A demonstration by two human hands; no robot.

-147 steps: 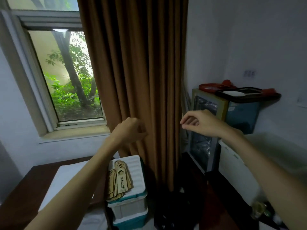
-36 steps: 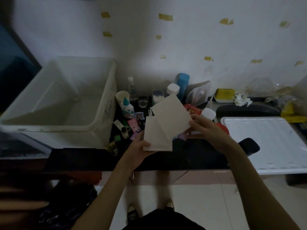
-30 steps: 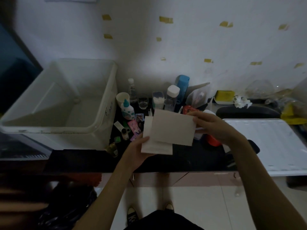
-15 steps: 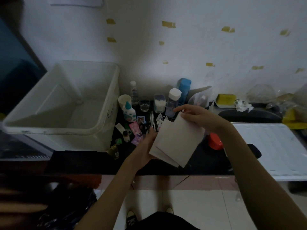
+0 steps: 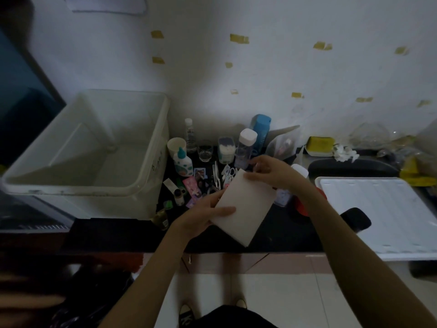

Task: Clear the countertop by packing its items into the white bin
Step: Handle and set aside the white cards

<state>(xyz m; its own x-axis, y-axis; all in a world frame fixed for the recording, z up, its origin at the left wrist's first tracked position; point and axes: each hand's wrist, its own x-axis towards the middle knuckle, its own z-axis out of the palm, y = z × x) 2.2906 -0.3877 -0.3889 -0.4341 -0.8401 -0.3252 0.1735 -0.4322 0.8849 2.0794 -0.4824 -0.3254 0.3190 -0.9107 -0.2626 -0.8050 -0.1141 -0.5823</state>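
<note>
Fingers [image 5: 227, 210] of left hand [image 5: 201, 217] pinching the paper stack [image 5: 243, 207] underneath | right hand [image 5: 272, 172] closing on its far corner, above the table [image 5: 279, 233] | advice: squaring edges, gripping flat, swinging left over the white bin [image 5: 142, 192], lowering rather than dropping | bin standing empty, clutter waiting.

The matt, smooth, pale paper stack [image 5: 243, 207] contrasts with the dark glossy stone countertop [image 5: 279, 230], the translucent white plastic bin [image 5: 146, 176] at left, and the ribbed white plastic lid [image 5: 383, 214] at right.
</note>
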